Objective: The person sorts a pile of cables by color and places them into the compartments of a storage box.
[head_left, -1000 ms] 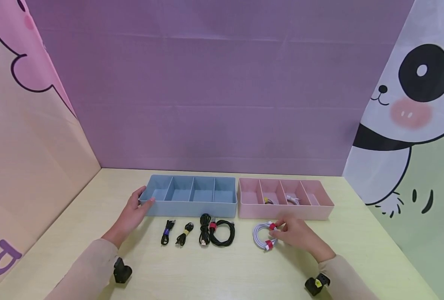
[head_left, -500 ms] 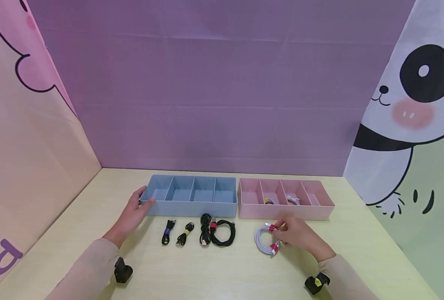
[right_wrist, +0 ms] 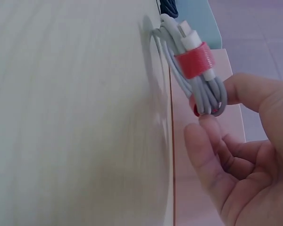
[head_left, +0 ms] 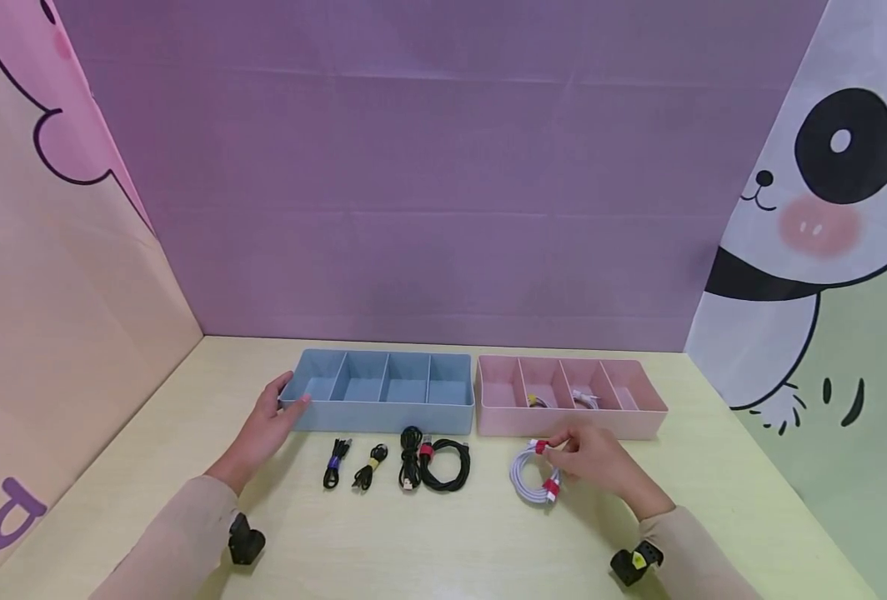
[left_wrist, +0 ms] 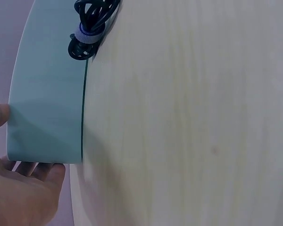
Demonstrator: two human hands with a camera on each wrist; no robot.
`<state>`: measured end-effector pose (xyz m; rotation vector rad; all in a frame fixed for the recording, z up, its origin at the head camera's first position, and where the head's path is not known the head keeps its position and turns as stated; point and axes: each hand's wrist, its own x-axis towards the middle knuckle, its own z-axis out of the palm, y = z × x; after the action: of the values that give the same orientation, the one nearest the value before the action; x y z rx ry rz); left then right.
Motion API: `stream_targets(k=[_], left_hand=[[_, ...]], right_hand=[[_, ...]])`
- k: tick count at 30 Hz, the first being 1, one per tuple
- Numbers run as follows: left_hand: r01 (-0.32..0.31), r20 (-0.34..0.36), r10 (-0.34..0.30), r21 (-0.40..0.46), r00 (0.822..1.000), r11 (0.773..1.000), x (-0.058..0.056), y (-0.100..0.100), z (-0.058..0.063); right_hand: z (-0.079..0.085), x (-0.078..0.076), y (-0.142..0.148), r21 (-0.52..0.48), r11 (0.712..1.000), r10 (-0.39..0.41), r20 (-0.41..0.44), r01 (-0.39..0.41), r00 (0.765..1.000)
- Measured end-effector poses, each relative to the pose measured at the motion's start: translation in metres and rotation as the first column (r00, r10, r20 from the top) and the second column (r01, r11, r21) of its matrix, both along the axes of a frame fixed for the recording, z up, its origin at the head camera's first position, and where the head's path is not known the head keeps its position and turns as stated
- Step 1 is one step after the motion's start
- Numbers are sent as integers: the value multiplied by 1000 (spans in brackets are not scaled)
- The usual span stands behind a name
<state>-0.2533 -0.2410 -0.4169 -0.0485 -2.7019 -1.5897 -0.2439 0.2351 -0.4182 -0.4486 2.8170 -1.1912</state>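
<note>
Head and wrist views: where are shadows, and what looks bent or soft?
Head: faint shadow on the table below the right hand; left wrist: blue box looks bowed, shadow near left hand; right wrist: white cable slightly soft, shadow beside it.

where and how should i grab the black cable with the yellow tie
Probably pinch the yellow tie from above and the near side: it gathers the black cable into a bundle, and the blue box stands behind.

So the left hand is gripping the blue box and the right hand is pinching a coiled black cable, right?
Not quite: the coiled cable in the right hand is whitish, not black, as the right wrist view shows. The left hand does grip the blue box.
</note>
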Motion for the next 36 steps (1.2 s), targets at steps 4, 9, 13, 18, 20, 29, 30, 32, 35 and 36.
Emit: stream_targets(k=[4, 9, 13, 18, 20, 29, 30, 32, 35, 36], left_hand=[[5, -4, -5, 1, 1000, 1000, -1, -1, -1], [6, -8, -6, 2, 1000, 1000, -2, 0, -1], [5, -11, -5, 2, 1000, 1000, -3, 0, -1], [4, -12, -4, 2, 1000, 1000, -3, -1, -2], [5, -11, -5, 1, 1000, 1000, -4, -1, -2], [1, -2, -1, -3, 1000, 1000, -4, -1, -2], [2, -2, -2, -4, 1000, 1000, -4, -1, -2], [0, -3, 0, -2, 1000, 1000, -4, -1, -3], [0, -8, 0, 3, 1000, 1000, -4, -1, -3], [0, -7, 0, 5, 1000, 1000, -4, -1, -3]], right_hand=[[-2, -3, 1, -18, 1000, -5, -20, 5, 1000], [0, -6, 0, -28, 999, -37, -41, 36, 998], [4, -5, -2, -48, 998, -42, -57, 39, 997], [6, -4, -2, -71, 997, -35, -69, 30, 997], [7, -4, -2, -76, 997, -40, -68, 35, 997], [16, -5, -3, -72, 995, -79, -88, 73, 993], [17, -5, -3, -75, 995, -79, -87, 72, 993], [18, -7, -3, -79, 995, -74, -95, 67, 993], [21, -8, -4, -90, 994, -70, -109, 61, 992], [22, -9, -4, -89, 994, -68, -120, 58, 990]])
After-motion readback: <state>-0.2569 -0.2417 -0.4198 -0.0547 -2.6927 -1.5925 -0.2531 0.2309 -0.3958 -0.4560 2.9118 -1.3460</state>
